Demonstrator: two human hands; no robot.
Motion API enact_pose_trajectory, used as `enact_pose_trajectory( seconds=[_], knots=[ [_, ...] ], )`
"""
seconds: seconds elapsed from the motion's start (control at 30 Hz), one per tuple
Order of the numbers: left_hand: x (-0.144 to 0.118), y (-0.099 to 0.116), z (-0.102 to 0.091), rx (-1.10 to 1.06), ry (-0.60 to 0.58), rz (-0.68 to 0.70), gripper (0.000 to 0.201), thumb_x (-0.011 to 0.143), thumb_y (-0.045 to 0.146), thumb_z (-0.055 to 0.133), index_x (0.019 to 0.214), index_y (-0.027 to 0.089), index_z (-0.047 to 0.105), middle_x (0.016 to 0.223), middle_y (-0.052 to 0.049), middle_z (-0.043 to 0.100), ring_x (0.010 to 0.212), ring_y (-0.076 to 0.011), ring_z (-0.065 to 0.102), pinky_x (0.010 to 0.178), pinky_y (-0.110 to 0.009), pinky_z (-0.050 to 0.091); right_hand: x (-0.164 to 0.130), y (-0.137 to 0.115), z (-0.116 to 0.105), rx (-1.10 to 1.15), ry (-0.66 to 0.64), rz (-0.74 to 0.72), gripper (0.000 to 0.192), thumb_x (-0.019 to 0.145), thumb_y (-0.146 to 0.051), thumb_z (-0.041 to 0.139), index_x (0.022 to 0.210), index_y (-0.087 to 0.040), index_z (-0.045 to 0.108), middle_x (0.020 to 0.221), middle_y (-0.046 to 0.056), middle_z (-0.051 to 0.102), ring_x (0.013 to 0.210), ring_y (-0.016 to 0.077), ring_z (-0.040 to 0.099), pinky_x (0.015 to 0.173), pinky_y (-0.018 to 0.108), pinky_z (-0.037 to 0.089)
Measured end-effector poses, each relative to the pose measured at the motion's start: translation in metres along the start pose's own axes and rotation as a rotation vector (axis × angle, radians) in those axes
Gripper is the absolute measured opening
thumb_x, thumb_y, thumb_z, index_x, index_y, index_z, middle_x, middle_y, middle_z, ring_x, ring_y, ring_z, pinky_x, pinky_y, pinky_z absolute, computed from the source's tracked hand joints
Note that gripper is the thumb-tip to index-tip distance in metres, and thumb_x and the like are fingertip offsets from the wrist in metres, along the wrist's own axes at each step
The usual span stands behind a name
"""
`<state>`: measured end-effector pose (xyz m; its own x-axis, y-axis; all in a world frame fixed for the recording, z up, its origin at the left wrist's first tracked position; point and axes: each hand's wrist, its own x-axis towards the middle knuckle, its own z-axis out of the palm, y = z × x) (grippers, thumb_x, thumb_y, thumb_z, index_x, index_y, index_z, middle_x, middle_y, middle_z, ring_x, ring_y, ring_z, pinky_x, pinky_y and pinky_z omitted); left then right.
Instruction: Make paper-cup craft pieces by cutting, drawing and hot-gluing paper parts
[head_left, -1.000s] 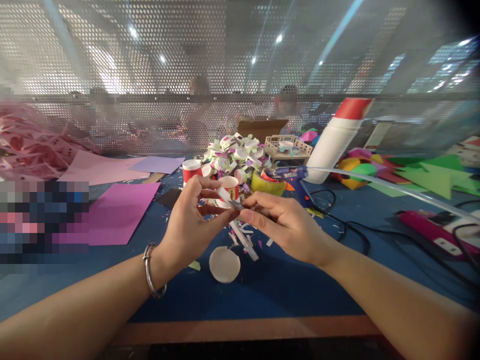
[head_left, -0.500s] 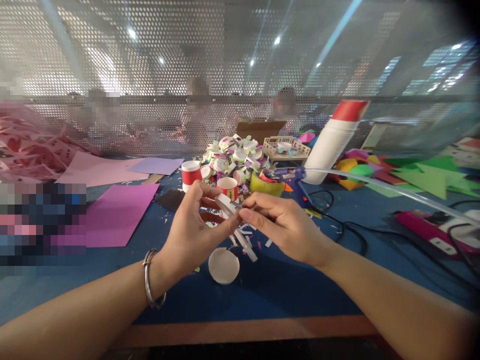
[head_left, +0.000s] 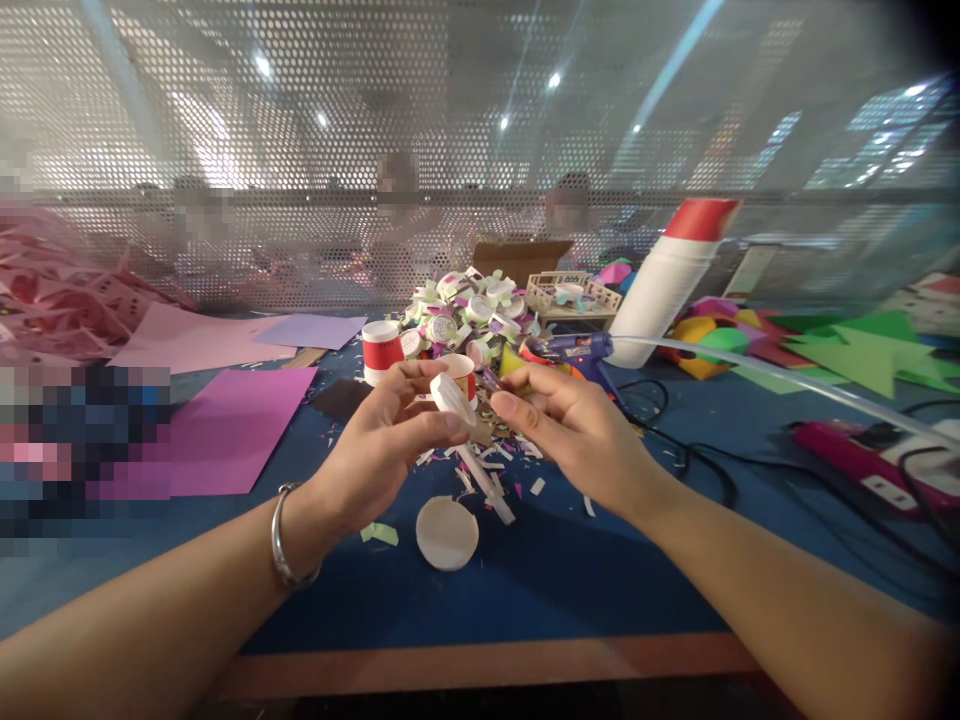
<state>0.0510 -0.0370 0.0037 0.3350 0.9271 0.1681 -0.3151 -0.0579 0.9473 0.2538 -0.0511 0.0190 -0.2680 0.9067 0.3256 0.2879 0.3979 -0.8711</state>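
One white round piece [head_left: 450,398] is pinched in my left hand [head_left: 371,440], can't tell from here what my right hand [head_left: 581,430] holds, and I'd guess partway: worked-looking heap [head_left: 480,305] far, plain disc [head_left: 447,534] near, apparently untouched.

Both hands, left [head_left: 367,455] and right [head_left: 585,435], are bare, with slim fingers. The left forearm [head_left: 172,600] and right forearm [head_left: 780,580] are bare as far as they show, each widening from a narrow wrist towards the frame's edge. Round the left wrist sits a silver-coloured bangle [head_left: 277,540], thin, rounded and shiny, its finer detail too small to make out.
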Motion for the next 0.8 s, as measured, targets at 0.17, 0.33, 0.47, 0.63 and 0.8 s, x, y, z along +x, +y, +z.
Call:
enact_pose_trajectory(
  seconds=[0.17,0.33,0.47,0.63,0.8],
  knots=[
    [0.003,0.002,-0.004,-0.147,-0.128,-0.077,0.032,0.083,0.015,0.060,0.113,0.024,0.064,0.109,-0.004,0.069,0.097,-0.0184,0.067,0.085,-0.034,0.061,0.003,0.004,-0.002,-0.017,0.027,0.009,0.031,0.093,-0.048,0.065,0.090,-0.018,0.061,0.059,-0.007,0.042,0.048,0.0069,0.031,0.045,0.026,0.023],
    [0.001,0.006,-0.002,-0.176,-0.177,-0.098,0.043,0.077,0.007,0.060,0.117,0.025,0.063,0.117,-0.004,0.068,0.101,-0.0182,0.067,0.091,-0.035,0.060,0.003,0.006,-0.001,0.015,-0.007,0.036,0.029,0.091,-0.046,0.068,0.093,-0.017,0.063,0.064,-0.005,0.050,0.051,0.0070,0.035,0.046,0.025,0.025],
    [-0.002,0.008,0.001,-0.174,-0.204,-0.123,0.049,0.076,0.006,0.061,0.122,0.025,0.059,0.126,-0.005,0.065,0.105,-0.0196,0.067,0.095,-0.037,0.059,0.002,0.005,0.001,0.059,-0.034,0.070,0.030,0.090,-0.046,0.069,0.097,-0.017,0.064,0.059,-0.007,0.045,0.049,0.0079,0.035,0.046,0.025,0.027],
    [0.003,0.006,-0.003,-0.197,-0.158,-0.105,0.041,0.081,0.006,0.059,0.118,0.023,0.060,0.120,-0.006,0.068,0.111,-0.0204,0.067,0.098,-0.038,0.058,0.002,0.004,0.002,0.068,-0.021,0.058,0.032,0.091,-0.049,0.066,0.092,-0.017,0.062,0.063,-0.005,0.050,0.051,0.0073,0.039,0.048,0.025,0.030],
    [0.010,0.004,-0.012,-0.173,-0.080,-0.134,0.032,0.085,0.009,0.062,0.115,0.020,0.063,0.116,-0.006,0.070,0.103,-0.0176,0.069,0.096,-0.034,0.059,0.001,0.007,0.002,0.042,-0.046,0.066,0.032,0.088,-0.048,0.070,0.095,-0.018,0.061,0.073,-0.001,0.061,0.061,0.0106,0.050,0.054,0.025,0.035]
  ],
)
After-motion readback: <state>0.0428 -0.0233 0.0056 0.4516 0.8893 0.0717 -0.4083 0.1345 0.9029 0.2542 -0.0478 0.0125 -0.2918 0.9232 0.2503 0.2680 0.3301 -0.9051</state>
